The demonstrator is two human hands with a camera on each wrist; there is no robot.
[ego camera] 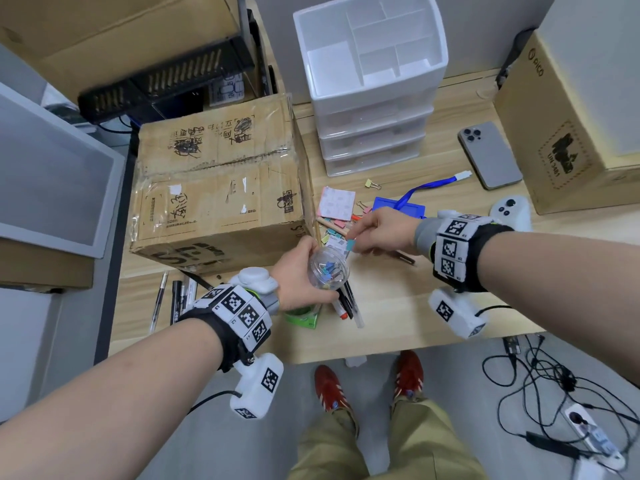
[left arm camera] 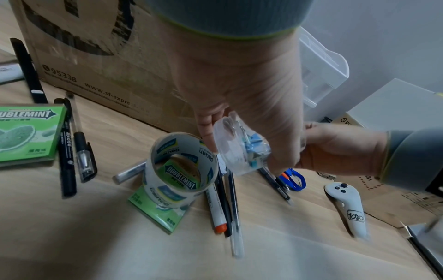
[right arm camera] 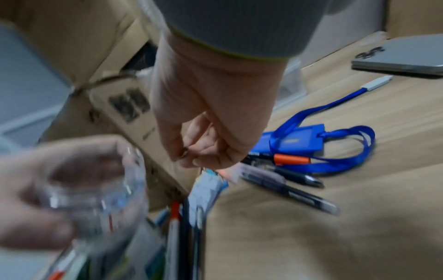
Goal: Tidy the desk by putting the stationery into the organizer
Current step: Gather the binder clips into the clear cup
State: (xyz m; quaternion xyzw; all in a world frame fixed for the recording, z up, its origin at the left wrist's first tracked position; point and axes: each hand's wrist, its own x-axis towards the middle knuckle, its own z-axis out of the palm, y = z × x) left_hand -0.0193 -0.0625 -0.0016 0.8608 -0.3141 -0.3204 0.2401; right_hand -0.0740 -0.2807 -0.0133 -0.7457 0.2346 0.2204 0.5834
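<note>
Left grip [ego camera: 300, 271] tilts jar [ego camera: 328, 268] (mouth rightward).

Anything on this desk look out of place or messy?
Yes. Colored binder clips lie scattered on the desk beside the cardboard box, not in the jar. A tape roll stands tilted on a gum pack.

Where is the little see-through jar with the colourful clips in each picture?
Head: the jar sits near the middle, gripped by the left hand.
Left wrist: the jar is right of centre, below the palm, above the pens.
Right wrist: the jar is a blur at lower left, in the left hand.
Shared landmark: the cardboard box, behind the jar in every view.
</note>
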